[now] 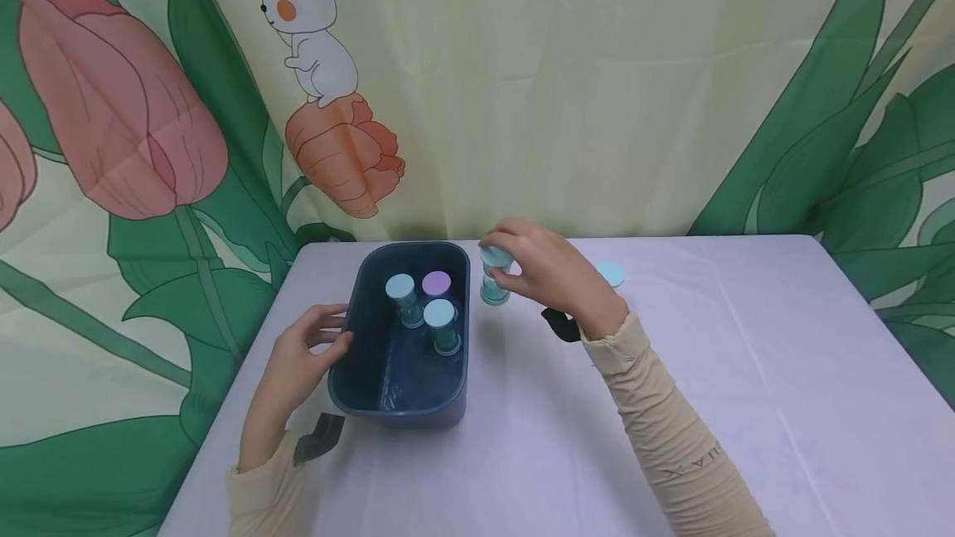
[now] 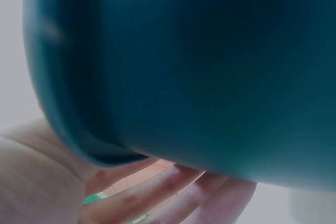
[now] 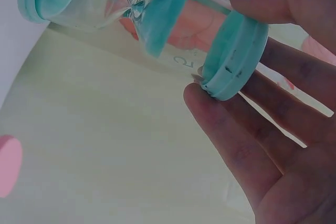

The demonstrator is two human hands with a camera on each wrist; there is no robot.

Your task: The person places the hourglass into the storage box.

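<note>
My right hand (image 1: 548,268) holds a sand timer (image 1: 496,276) by its upper teal cap, just right of the bin. In the right wrist view teal sand (image 3: 167,22) lies in the glass, which bears a 5. My left hand (image 1: 294,363) rests against the left side of the dark blue bin (image 1: 398,417), thumb near the rim and fingers along the outer wall. Inside the bin stand two teal-capped sand timers (image 1: 400,287) and one with a purple cap (image 1: 436,283).
A light teal round cap (image 1: 610,273) shows behind my right wrist. A pink round piece (image 3: 8,165) appears at the left edge of the right wrist view. The table (image 1: 671,404) has a white cloth; a printed curtain (image 1: 567,89) hangs behind it.
</note>
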